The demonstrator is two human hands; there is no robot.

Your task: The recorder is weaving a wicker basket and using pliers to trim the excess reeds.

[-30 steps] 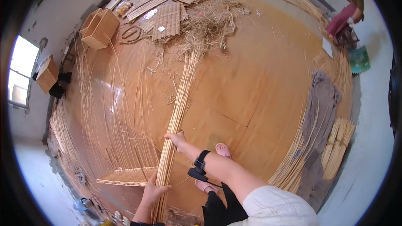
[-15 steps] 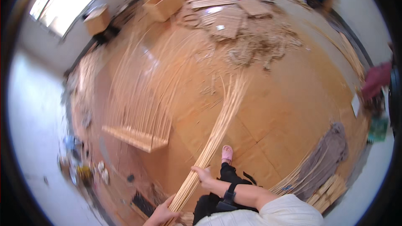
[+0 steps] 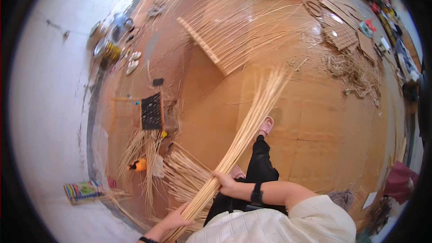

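Observation:
A long bundle of pale wicker canes [image 3: 245,139] slants across my body, its far ends fanning out above the floor. My right hand [image 3: 225,183] is closed around the bundle near my lap. Lower down, toward the near end, my left hand [image 3: 177,217] is wrapped round the same canes. To the left of the bundle lies a loose pile of shorter canes [image 3: 186,171] on the floor. Farther off, a half-woven wicker panel [image 3: 204,47] rests with long unwoven canes spreading from one side.
A low stool with a black woven seat [image 3: 151,111] stands at left, near an orange-and-black tool [image 3: 138,164]. Cane scraps [image 3: 355,72] heap at the far right beside woven mats [image 3: 340,36]. Tins [image 3: 108,49] and white shoes [image 3: 133,63] are by the left wall.
My view has swung left, bringing the stool and cane pile into sight. I have stepped along, and the bundle has turned with me, still in both hands.

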